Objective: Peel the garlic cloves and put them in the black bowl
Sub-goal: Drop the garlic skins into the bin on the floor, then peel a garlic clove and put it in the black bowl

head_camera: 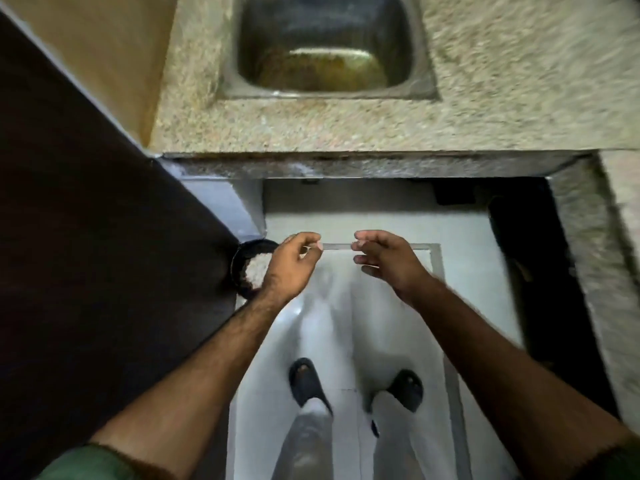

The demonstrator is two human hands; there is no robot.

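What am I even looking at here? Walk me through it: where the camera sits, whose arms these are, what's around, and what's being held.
There is one picture, taken by a camera worn on a person's head and looking down, so the arms and feet belong to that person. The left hand and right hand hang in the air, fingertips close together. The left thumb and forefinger seem pinched, but the blur hides whether anything is between them. The right fingers look relaxed. Beside the left hand is a black bowl holding something pale, too blurred to identify. Ahead is a speckled stone counter with a metal sink set into it. Below are a pale floor and dark sandals.
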